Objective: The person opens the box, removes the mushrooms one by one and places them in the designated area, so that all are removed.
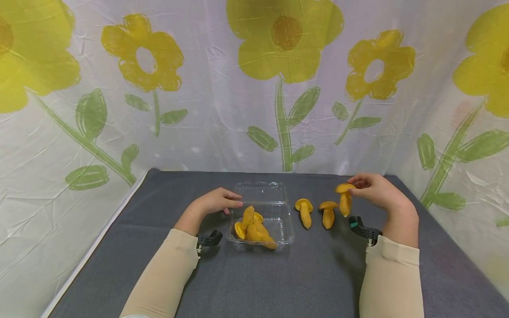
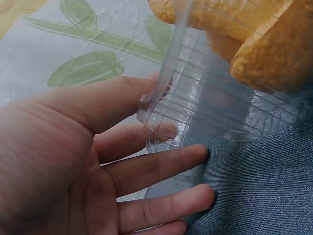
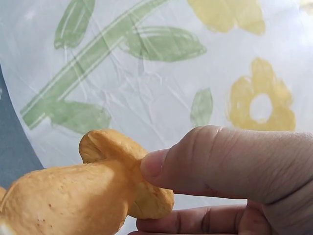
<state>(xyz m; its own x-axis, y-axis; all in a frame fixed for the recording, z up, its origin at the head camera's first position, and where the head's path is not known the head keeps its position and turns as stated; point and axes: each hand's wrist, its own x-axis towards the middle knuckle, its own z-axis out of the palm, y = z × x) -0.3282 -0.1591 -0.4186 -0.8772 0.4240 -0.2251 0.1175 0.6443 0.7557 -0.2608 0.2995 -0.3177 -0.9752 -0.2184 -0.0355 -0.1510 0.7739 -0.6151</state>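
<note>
Right of centre in the frame, the right hand point(image 1: 374, 191) pinches a mushroom point(image 1: 345, 204) by its cap; a light, even pinch should suffice. The left hand point(image 1: 212, 201), fingers mostly straight, touches the clear container point(image 1: 281, 223) near centre, where gentle pressure should steady it.

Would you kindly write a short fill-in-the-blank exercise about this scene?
One mushroom is pinched in the person's ____ hand.
The lid of the clear container is not shut but ____.
On the table, outside the container, lie ____ unheld mushrooms.

Missing words: right; open; two.
</note>
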